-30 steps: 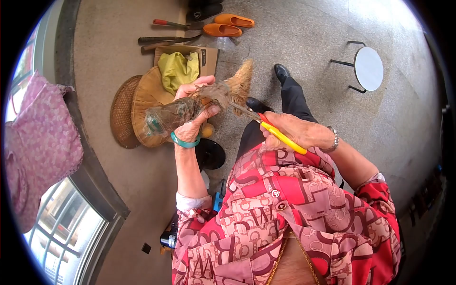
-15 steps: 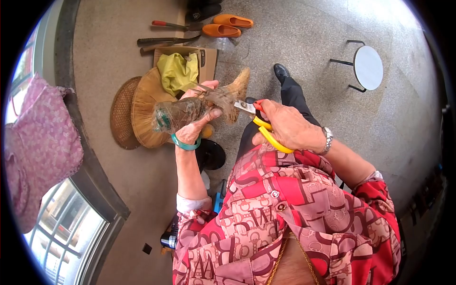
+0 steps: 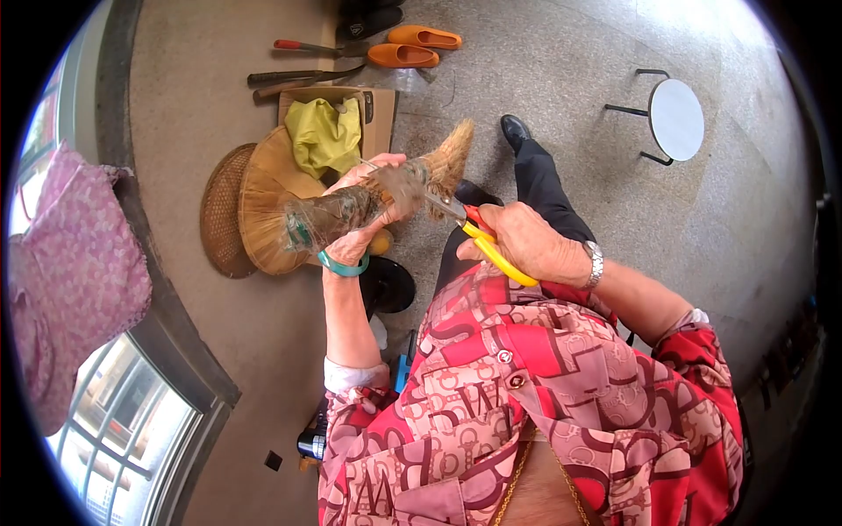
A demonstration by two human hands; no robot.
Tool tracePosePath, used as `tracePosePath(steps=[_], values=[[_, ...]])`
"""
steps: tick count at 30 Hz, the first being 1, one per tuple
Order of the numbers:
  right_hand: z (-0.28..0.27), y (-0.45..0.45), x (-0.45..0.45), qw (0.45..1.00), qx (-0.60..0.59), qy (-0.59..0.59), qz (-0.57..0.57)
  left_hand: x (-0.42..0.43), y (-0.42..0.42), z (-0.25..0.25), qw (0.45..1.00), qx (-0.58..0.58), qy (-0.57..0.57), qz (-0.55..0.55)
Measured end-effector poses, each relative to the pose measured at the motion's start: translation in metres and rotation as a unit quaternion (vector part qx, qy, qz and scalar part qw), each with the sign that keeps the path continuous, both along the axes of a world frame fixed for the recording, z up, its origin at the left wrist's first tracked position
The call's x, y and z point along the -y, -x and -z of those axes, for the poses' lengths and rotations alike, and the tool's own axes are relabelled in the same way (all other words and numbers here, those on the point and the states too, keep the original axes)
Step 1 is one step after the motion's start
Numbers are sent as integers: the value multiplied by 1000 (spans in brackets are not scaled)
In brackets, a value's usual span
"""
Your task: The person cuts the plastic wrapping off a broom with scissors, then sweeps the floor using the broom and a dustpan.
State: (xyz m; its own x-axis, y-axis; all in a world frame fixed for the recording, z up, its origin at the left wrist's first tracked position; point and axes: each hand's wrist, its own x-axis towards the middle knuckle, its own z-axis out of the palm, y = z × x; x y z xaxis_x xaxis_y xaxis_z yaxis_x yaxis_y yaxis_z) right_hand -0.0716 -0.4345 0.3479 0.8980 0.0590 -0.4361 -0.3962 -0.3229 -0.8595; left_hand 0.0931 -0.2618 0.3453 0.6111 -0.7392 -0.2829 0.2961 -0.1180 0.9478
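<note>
Scissors point(image 3: 496, 254) with yellow and red handles are held in the right hand point(image 3: 533, 245), whose fingers are closed about the grips; we cannot tell how far each finger passes through the loops. We locate the bundle point(image 3: 331, 215) in front of the torso, above the floor point(image 3: 570, 88), with the left hand point(image 3: 353, 242) wrapped around its middle, thumb on the near side and fingers on the far side. The bundle lies slanted: one end, sheathed in clear crinkled film, points to the left, and the opposite end, a flared tuft point(image 3: 453, 158) of tan fibre, points up and to the right. We note the blades directed at the base of this tuft, beside the loose film; we cannot tell whether the tips touch the fibre or the film. We identify a green bangle point(image 3: 342, 266) on the left wrist and a metal-banded watch point(image 3: 595, 265) on the right. Beyond the left hand we find a yellow cloth point(image 3: 323, 138) on a cardboard box point(image 3: 379, 123), with a pleated round hat point(image 3: 263, 215) next to it. Farther out, we observe orange shoes point(image 3: 403, 55) on the floor and, well apart at the right, a round-topped stool point(image 3: 676, 119).
</note>
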Motion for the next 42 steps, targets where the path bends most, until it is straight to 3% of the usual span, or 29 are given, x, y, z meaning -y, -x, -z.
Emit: tracePosePath(steps=[2,5,6,9,11,16,19,21,23,25,29,30,31,33,35,38,42], values=[[2,3,-1,999,15,-29,10,0,-1,0,1000,-5,18,11],[20,10,-3,995,83,44,31,1,2,-4,999,-33,11,-4],[32,10,0,978,-68,-192,54,-5,1,5,999,-33,11,-4],[34,10,-4,979,3,-199,39,-18,-2,20,999,21,-25,21],[24,6,8,942,-43,-308,129,-20,2,8,998,8,-56,-20],[40,5,28,944,-75,-258,190,-32,7,18,995,38,-74,-58],[37,-11,8,928,-7,-287,237,-28,12,17,987,113,-113,-10],[32,-27,-6,916,-2,-324,236,-25,15,20,983,166,-71,19],[10,-45,-10,966,-38,-219,134,-24,18,16,983,170,-65,26],[12,-51,-26,975,-14,-164,151,-26,22,23,978,187,-94,14],[53,-45,-28,961,-24,-188,200,-34,28,15,983,105,-128,-75],[63,-43,-20,942,-45,-246,223,-43,26,22,983,118,-113,-83],[88,-38,-13,957,-12,-175,232,-49,26,21,987,60,-86,-124],[88,-38,8,944,-61,-211,247,-62,25,22,981,45,-89,-167],[101,-36,18,888,-131,-341,278,-78,28,32,975,79,-84,-189],[113,-38,13,910,-146,-300,248,-101,40,46,962,148,-143,-177],[129,-44,-1,934,-166,-237,207,-123,62,66,932,159,-113,-306]])
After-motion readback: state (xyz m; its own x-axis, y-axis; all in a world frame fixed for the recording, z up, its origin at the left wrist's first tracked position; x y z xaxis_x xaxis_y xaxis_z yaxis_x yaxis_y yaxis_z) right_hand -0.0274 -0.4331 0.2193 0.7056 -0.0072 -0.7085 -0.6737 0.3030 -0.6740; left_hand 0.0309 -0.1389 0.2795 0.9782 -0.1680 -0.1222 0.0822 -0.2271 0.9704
